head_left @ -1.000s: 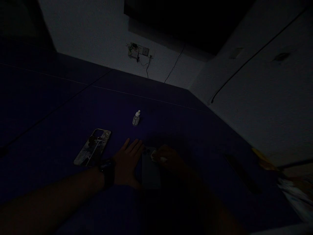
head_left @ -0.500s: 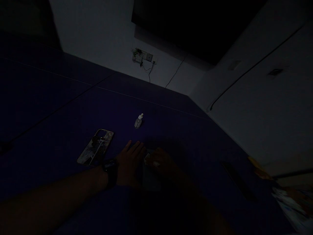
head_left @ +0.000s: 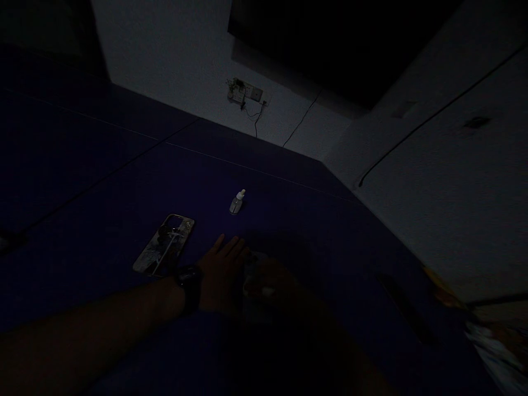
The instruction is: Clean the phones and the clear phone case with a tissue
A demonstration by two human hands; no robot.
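Note:
The light is very dim. My left hand (head_left: 220, 275), with a dark watch (head_left: 190, 280) on its wrist, lies on the dark blue surface with fingers stretched out, against the left edge of a flat grey rectangular thing (head_left: 253, 313), perhaps a phone. Over that thing, my right hand (head_left: 280, 278) is closed on a small white wad (head_left: 268, 291), possibly tissue or cloth. Its fingers are mostly lost in shadow. A patterned phone case (head_left: 165, 247) lies left of my left hand. Beyond both hands stands a small clear dropper bottle (head_left: 236, 204) with a white top.
A dark flat strip (head_left: 406, 308) lies to the right. Near the right edge are a yellow thing (head_left: 437, 280) and a whitish crumpled thing (head_left: 495, 352). At the back wall are sockets with cables (head_left: 247, 93) and a large dark screen (head_left: 330, 44).
My right hand has slid the white wad toward me over the grey thing. My left hand stays beside it. The whole view has shifted slightly.

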